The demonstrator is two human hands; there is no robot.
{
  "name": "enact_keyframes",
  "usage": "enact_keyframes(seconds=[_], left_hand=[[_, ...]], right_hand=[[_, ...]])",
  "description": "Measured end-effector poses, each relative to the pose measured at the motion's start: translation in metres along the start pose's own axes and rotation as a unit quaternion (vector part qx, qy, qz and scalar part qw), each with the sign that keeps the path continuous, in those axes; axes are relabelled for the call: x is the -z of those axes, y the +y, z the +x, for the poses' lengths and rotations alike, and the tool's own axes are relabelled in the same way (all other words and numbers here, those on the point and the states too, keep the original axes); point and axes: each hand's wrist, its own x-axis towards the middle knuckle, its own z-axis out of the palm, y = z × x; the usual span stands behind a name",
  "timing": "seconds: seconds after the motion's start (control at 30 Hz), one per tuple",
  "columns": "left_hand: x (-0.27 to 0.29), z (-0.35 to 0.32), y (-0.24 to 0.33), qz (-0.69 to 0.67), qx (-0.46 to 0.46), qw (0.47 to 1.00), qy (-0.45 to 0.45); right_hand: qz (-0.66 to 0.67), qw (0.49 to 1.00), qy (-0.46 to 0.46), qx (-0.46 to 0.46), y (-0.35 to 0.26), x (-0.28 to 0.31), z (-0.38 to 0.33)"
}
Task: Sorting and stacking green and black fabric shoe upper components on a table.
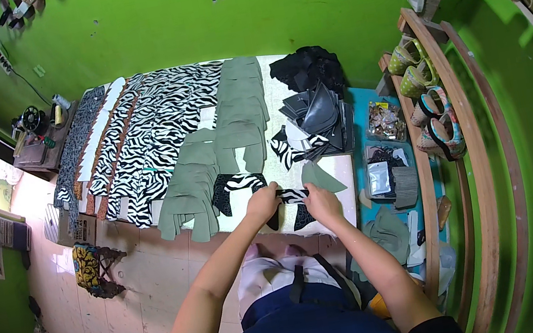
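Observation:
Between my two hands a zebra-striped fabric piece (pixel 294 195) is stretched over the front of the white table (pixel 238 206). My left hand (pixel 264 202) pinches its left end, and my right hand (pixel 323 202) grips its right end. Just beyond my right hand lies a grey-green cut piece (pixel 320 175). Left of my left hand rests a black patterned piece (pixel 221 196) with a zebra-striped strip (pixel 245 181) beside it. Below the held fabric, at the table's front edge, is a small dark patterned piece (pixel 303 218).
Overlapping rows of zebra-striped pieces (pixel 164 113) and grey-green pieces (pixel 239 100) cover the table's left and middle. Black pieces (pixel 317 111) are piled at its right. A wooden rack (pixel 453 133) with sandals (pixel 439 129) stands right, beside a plastic container (pixel 386 122). A patterned stool (pixel 88 269) sits left.

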Motion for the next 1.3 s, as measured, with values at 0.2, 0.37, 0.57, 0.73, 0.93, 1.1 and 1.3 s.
enact_keyframes(seconds=[0.2,0.37,0.57,0.73,0.93,1.1,1.3], left_hand=[[-0.011,0.007,-0.005,0.042,-0.016,0.999,0.0],[-0.01,0.009,0.005,0.093,-0.014,0.995,-0.013],[-0.013,-0.005,-0.001,0.222,-0.108,0.962,0.117],[0.005,-0.025,-0.012,0.063,-0.172,0.98,0.083],[0.044,-0.042,-0.029,-0.191,-0.08,0.977,0.052],[0.05,-0.042,-0.071,-0.222,0.015,0.97,0.098],[0.055,-0.043,-0.118,-0.259,-0.038,0.96,0.097]], right_hand=[[-0.042,0.998,0.018,0.041,-0.002,-0.004,0.002],[-0.042,0.998,-0.026,0.029,0.0,-0.002,0.006],[-0.066,0.997,-0.023,0.033,-0.006,0.005,0.006],[-0.002,0.996,-0.061,0.06,-0.015,0.02,-0.003],[0.137,0.985,-0.056,0.085,-0.026,0.022,0.001],[0.283,0.955,-0.087,-0.023,-0.056,-0.015,0.014],[0.301,0.953,0.016,-0.041,-0.08,-0.072,0.022]])
